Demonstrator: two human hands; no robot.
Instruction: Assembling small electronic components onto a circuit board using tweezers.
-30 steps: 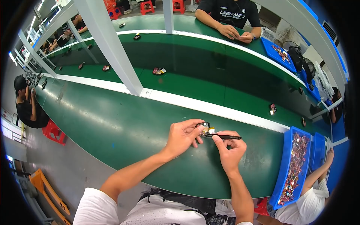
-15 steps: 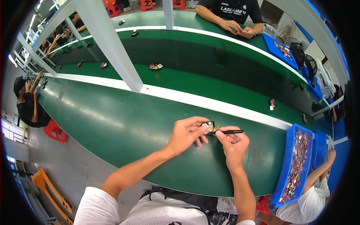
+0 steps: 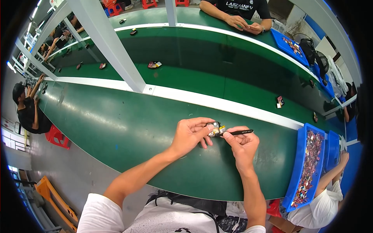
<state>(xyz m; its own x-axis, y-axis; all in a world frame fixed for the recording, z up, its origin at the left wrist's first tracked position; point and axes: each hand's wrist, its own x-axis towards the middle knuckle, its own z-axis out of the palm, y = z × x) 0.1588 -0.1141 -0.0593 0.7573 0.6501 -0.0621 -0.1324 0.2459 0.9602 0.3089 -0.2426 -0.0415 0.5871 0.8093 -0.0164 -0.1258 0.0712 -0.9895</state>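
My left hand (image 3: 190, 136) is closed around the edge of a small electronic device (image 3: 213, 129) with a black casing, its thumb lying over the front. A small yellow-and-silver part (image 3: 222, 129) stands at the device's right side; whether it is attached I cannot tell. In my right hand (image 3: 243, 146) is a pair of black tweezers (image 3: 241, 132), pinched between thumb and fingers. The tips point left at the device, near the yellow part, but their exact contact is too small to make out. Both hands are above the green worktable (image 3: 132, 124).
A blue tray (image 3: 289, 204) full of small coloured parts stands on my right, beside a co-worker's arm (image 3: 330, 176). Beyond the white rail (image 3: 217, 102), a green belt (image 3: 194, 83) carries several small devices. A grey post (image 3: 112, 46) rises at the rail. Another person (image 3: 243, 15) sits opposite.
The yellow part shows more plainly at the device's right side now. My hands have barely moved. Devices on the belt have shifted slightly left, and the whole view has moved a little.
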